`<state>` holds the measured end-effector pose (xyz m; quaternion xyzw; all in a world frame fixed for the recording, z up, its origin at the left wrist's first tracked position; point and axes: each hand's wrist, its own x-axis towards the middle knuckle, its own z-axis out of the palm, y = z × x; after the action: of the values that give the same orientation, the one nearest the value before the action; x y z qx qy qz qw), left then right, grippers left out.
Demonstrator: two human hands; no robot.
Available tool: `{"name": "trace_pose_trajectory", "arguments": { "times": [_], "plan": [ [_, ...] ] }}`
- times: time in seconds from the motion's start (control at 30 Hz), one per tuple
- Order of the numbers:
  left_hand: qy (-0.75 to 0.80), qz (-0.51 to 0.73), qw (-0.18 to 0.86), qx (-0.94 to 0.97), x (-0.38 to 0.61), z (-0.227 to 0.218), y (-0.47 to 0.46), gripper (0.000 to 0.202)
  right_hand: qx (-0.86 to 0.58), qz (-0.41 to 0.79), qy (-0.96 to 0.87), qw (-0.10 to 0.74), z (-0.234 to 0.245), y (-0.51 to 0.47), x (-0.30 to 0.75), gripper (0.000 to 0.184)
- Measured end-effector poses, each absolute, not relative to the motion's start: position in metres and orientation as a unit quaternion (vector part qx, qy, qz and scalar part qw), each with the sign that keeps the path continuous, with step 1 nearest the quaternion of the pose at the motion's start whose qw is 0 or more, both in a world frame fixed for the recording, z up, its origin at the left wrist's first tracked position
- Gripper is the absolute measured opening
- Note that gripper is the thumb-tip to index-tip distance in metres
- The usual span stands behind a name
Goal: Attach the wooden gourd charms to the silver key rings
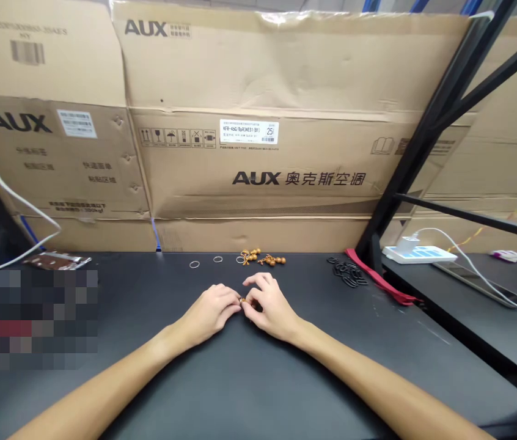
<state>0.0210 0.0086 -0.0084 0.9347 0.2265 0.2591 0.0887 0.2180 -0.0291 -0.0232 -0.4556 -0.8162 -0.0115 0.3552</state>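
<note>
My left hand [210, 308] and my right hand [270, 299] meet at the middle of the black table top [258, 366]. Their fingertips pinch a small brown bead with a gold-coloured band [241, 300], mostly hidden by my fingers. Farther off lie two clusters of orange-brown wooden beads [249, 256] [272, 260] on short cords. To their left are thin metal rings [194, 264] [217, 259]. Neither hand touches these.
Stacked AUX cardboard boxes [249, 140] stand along the back edge. On the right lie black plastic clips [348, 272] and a red strap [377, 278]. A black metal shelf frame [423, 134] rises there. Beyond it are a white power strip [412, 253] and a tablet [483, 284].
</note>
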Motion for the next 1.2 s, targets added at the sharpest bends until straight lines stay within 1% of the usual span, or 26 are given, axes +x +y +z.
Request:
{"name": "trace_pose_trajectory", "arguments": {
  "times": [0.13, 0.3, 0.47, 0.6, 0.77, 1.0, 1.2],
  "plan": [
    [0.220, 0.247, 0.066, 0.941, 0.0207, -0.0060, 0.0067, 0.023, -0.472, -0.017, -0.811, 0.347, -0.0232, -0.0271, 0.2202, 0.013],
    [0.215, 0.227, 0.073, 0.947, 0.0173, -0.0049, 0.0104, 0.020, -0.484, -0.019, -0.808, 0.334, -0.0230, -0.0256, 0.2246, 0.010],
    [0.245, 0.227, 0.097, 0.938, 0.0143, -0.0050, 0.0114, 0.011, -0.470, -0.006, -0.821, 0.324, -0.0216, -0.0264, 0.2261, 0.005],
    [0.275, 0.241, 0.103, 0.925, 0.0153, -0.0067, 0.0094, 0.014, -0.448, 0.004, -0.835, 0.321, -0.0189, -0.0296, 0.2240, 0.006],
    [0.264, 0.255, 0.094, 0.926, 0.0167, -0.0090, 0.0101, 0.016, -0.430, 0.000, -0.844, 0.321, -0.0202, -0.0291, 0.2231, 0.007],
    [0.257, 0.250, 0.098, 0.928, 0.0168, -0.0067, 0.0092, 0.016, -0.480, -0.003, -0.812, 0.333, -0.0234, -0.0242, 0.2273, 0.007],
    [0.263, 0.260, 0.093, 0.924, 0.0169, -0.0071, 0.0077, 0.013, -0.433, 0.010, -0.840, 0.328, -0.0198, -0.0295, 0.2240, 0.008]
  ]
}}
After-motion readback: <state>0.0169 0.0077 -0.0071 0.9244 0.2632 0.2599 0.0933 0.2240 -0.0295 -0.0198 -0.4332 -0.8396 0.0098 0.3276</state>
